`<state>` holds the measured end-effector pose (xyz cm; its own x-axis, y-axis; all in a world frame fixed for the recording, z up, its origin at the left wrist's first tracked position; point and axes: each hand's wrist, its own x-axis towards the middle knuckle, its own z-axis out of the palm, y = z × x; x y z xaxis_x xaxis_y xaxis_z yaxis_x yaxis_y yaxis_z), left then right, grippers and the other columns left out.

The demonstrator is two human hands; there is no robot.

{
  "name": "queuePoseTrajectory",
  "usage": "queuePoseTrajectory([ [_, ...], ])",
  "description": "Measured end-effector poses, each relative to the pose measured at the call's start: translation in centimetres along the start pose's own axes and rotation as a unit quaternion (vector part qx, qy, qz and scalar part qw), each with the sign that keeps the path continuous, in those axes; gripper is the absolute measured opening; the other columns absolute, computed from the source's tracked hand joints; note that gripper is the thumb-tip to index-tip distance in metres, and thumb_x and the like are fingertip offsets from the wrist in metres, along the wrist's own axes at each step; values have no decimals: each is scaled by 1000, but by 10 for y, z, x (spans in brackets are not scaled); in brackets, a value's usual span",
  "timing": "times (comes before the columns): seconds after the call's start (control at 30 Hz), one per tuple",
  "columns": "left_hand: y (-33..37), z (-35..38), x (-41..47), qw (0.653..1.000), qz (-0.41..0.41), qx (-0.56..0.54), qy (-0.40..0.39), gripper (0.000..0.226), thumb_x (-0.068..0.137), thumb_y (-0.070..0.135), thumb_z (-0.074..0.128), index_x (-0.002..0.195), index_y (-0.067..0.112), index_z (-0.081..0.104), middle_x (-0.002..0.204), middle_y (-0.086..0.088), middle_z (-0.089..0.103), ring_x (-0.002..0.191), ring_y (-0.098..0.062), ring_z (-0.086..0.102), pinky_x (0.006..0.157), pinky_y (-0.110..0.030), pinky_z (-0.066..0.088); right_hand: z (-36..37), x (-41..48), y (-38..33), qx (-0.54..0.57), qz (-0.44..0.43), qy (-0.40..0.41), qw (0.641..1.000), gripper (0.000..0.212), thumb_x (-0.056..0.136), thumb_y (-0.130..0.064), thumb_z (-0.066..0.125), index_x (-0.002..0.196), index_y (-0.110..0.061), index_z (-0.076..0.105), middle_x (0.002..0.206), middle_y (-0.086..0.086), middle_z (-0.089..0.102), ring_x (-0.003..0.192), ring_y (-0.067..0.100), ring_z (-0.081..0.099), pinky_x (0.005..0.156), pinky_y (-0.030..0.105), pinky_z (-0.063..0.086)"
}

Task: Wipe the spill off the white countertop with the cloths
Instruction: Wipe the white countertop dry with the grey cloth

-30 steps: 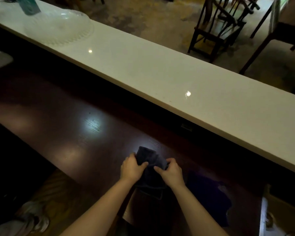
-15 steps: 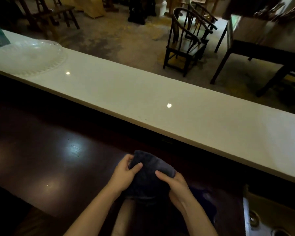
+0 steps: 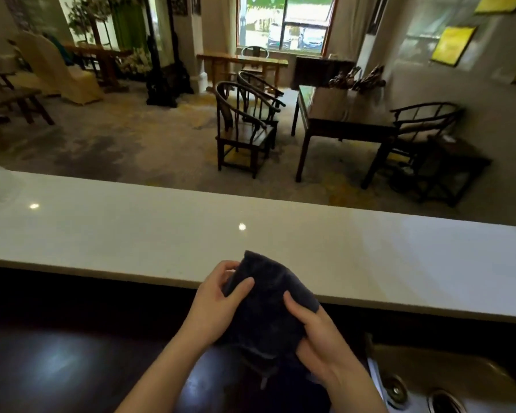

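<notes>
The dark cloth (image 3: 267, 305) is bunched into a thick wad whose long axis runs away from the person, its rounded top end pointing up over the near edge of the white worktop (image 3: 370, 257). The left hand (image 3: 213, 305) closes its grip on the cloth's left side, thumb across the front; the right hand (image 3: 322, 338) pinches its right side. The cloth looks soft, near black, with loose folds hanging below both hands.
</notes>
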<state>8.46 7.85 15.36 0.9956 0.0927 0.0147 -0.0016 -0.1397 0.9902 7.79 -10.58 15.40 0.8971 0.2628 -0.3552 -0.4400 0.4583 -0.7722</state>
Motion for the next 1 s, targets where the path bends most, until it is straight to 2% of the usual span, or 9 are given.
queuePoseTrajectory([
  [0.23, 2, 1, 35, 987, 60, 146, 34, 27, 89, 29, 66, 115, 29, 59, 103, 10, 68, 90, -6, 64, 80, -24, 53, -37, 2, -54, -23, -115, 108, 987, 30, 100, -19, 55, 125, -8, 65, 123, 17, 72, 117, 31, 67, 103, 53, 49],
  [0.33, -14, -14, 44, 970, 53, 226, 74, 34, 89, 29, 65, 121, 21, 59, 113, 4, 65, 100, -10, 61, 90, -36, 51, -59, 2, -81, -90, -186, 181, 961, 27, 100, -21, 55, 122, -9, 65, 117, 20, 73, 107, 29, 72, 81, 43, 59],
  [0.43, -31, -31, 47, 950, 37, 297, 93, 38, 89, 26, 65, 124, 12, 58, 121, -5, 62, 110, -21, 58, 95, -37, 45, -75, -1, -103, -232, -229, 262, 909, 14, 101, -29, 54, 109, -31, 65, 104, 14, 73, 93, 33, 72, 66, 46, 62],
  [0.5, -41, -42, 48, 923, 47, 365, 107, 36, 87, 24, 66, 120, 10, 61, 122, -10, 63, 114, -29, 57, 98, -42, 43, -87, 0, -111, -316, -251, 305, 863, 9, 101, -32, 54, 102, -37, 62, 95, 4, 69, 93, 32, 68, 76, 49, 59],
  [0.57, -49, -51, 46, 893, 58, 429, 125, 35, 86, 27, 67, 116, 10, 63, 123, -13, 63, 117, -34, 55, 100, -48, 42, -97, 1, -113, -381, -271, 320, 824, 13, 101, -33, 53, 113, -33, 59, 98, 1, 67, 101, 32, 64, 82, 40, 50],
  [0.67, -57, -60, 42, 858, 51, 496, 125, 47, 86, 47, 48, 116, 14, 63, 128, -13, 60, 123, -34, 51, 103, -50, 41, -108, 8, -107, -483, -271, 294, 779, 32, 99, -40, 52, 128, -26, 55, 113, 4, 61, 107, 23, 56, 86, 35, 41],
  [0.77, -62, -64, 41, 850, 41, 511, 123, 59, 85, 55, 36, 117, 15, 63, 131, -14, 59, 126, -34, 49, 105, -50, 39, -120, 30, -85, -617, -236, 228, 715, 46, 97, -32, 53, 142, -22, 49, 145, 8, 50, 136, 26, 41, 107, 38, 31],
  [0.87, -61, -65, 41, 848, 43, 514, 121, 60, 85, 57, 36, 118, 16, 63, 133, -12, 58, 127, -33, 49, 106, -49, 38, -126, 53, -52, -734, -168, 217, 621, 60, 97, -35, 47, 154, -29, 31, 167, 6, 19, 155, 29, 1, 124, 50, -1],
  [1.0, -60, -67, 41, 847, 41, 517, 116, 57, 85, 57, 38, 119, 18, 63, 133, -10, 59, 126, -30, 50, 107, -48, 38, -95, 69, -28, -754, -174, 207, 599, 62, 96, -45, 34, 156, -31, 26, 168, 4, 14, 155, 28, -1, 123, 53, -3],
])
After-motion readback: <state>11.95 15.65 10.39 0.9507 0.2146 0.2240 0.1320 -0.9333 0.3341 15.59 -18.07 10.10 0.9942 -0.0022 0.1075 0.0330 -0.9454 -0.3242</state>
